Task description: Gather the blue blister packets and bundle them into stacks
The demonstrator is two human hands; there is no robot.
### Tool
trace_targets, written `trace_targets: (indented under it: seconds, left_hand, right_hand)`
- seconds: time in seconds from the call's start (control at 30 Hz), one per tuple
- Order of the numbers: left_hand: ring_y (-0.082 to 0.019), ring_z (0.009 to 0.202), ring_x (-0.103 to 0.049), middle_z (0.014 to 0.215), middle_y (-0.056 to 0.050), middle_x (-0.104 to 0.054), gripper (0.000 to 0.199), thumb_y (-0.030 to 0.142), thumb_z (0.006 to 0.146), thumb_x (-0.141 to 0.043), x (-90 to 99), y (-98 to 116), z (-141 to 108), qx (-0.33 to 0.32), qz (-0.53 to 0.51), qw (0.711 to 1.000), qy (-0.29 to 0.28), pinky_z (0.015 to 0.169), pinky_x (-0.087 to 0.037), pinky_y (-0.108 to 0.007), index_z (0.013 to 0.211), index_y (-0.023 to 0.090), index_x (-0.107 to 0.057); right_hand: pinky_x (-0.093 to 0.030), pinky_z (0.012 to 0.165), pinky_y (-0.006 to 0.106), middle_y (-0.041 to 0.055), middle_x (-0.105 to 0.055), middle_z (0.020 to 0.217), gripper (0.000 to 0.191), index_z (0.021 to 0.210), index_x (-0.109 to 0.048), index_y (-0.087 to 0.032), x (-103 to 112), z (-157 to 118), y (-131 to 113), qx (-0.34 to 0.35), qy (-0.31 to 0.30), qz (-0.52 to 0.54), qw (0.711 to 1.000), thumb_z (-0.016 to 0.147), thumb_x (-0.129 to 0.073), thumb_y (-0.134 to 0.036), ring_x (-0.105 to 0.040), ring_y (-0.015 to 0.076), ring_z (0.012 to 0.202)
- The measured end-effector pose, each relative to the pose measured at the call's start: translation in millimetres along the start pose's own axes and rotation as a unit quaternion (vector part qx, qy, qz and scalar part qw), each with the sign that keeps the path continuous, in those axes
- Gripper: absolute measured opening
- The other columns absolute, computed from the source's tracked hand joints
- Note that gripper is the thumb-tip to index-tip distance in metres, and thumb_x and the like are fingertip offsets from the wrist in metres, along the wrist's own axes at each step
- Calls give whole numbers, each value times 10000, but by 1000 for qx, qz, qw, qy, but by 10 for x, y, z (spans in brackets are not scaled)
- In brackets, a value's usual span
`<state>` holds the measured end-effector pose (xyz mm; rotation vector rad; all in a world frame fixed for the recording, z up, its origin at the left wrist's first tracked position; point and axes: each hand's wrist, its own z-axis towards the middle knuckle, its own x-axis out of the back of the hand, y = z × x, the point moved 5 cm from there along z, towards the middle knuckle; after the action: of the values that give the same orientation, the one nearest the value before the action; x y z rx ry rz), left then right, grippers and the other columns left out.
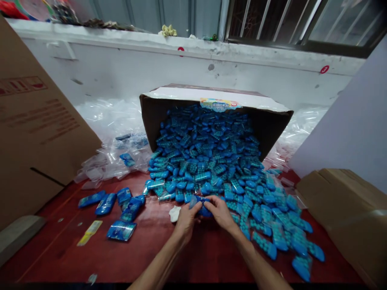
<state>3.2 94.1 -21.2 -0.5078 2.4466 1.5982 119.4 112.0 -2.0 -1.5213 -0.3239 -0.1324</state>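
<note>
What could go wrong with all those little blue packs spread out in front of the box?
The pile of packs slopes out of the tipped box, so a bump might make some slide. One loose pack lies near the front edge of the red table and could get knocked off. The held pack might slip from the left hand and right hand.

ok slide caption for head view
Left hand and right hand hold a blue item over a red tabletop, before an open carton and heaped blue pieces.

Packing workshop: carton point(175, 94) spilling blue packets point(208, 161), heaped clear plastic point(111, 121), red worktable point(75, 266) (numbered sticker point(324, 69) above).
</note>
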Motion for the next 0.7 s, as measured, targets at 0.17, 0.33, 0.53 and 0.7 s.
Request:
trace_targets:
  seconds: [0.17,0.33,0.53,0.7]
  left_hand:
    - [-71,358,-432,437,41,-507,338,405,539,-665,73,16,93,-35,56,996,67,354,-314,-190,679,115,-560]
    - [-74,336,-413,412,56,-473,319,430,570,-634,-13,8,106,-48,35,997,47,337,-324,-204,618,138,-517]
    - [-81,377,-458,477,28,-529,318,398,562,-655,-100,40,34,0,-7,1000,-29,356,-324,-198,655,127,-517]
    - [-62,362,-433,452,26,-509,301,401,614,-624,-51,44,-11,53,-19,998,-38,345,-280,-176,642,135,-486]
  right_hand:
    - [-307,438,190,-61,-385,489,240,566,-434,-172,-105,63,64,-22,-19,12,1000,756,-430,-319,-361,75,459]
    - [-320,514,201,-52,-405,548,255,592,-408,-188,-122,4,-22,-2,25,-14,1000,789,-388,-349,-377,88,532]
    - [-311,480,196,-55,-378,521,318,575,-401,-184,-50,-15,-35,-2,17,-40,999,819,-340,-379,-377,86,505]
    - [-347,573,220,-9,-517,630,367,647,-514,-168,274,22,-157,10,7,-117,993,837,-323,-418,-474,116,610]
